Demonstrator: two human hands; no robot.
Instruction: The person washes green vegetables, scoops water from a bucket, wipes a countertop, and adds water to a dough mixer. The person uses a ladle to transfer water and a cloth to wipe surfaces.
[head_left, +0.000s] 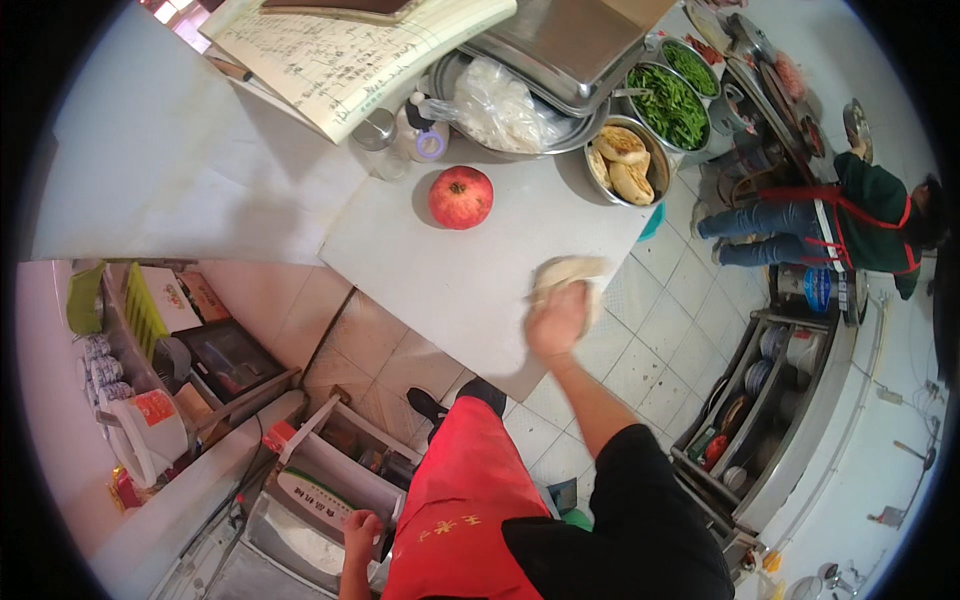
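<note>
My right hand (556, 322) presses a pale cloth (574, 271) onto the right edge of the white tabletop (405, 277). Both hand and cloth are blurred. A whole red pomegranate (460, 197) rests on the same top, to the left of the cloth and farther from me. Low at my left side hangs my left hand (362, 529), its fingers curled, beside a grey food machine (322, 499) that bears writing. Whether those fingers close on anything cannot be made out.
Along the far side stand a bowl of flatbreads (626, 169), a bowl of chopped greens (667, 105), a basin with a plastic bag (510, 105), a glass jar (382, 142) and an open notebook (352, 60). A co-worker (840, 225) stands at right, near a shelf (757, 405).
</note>
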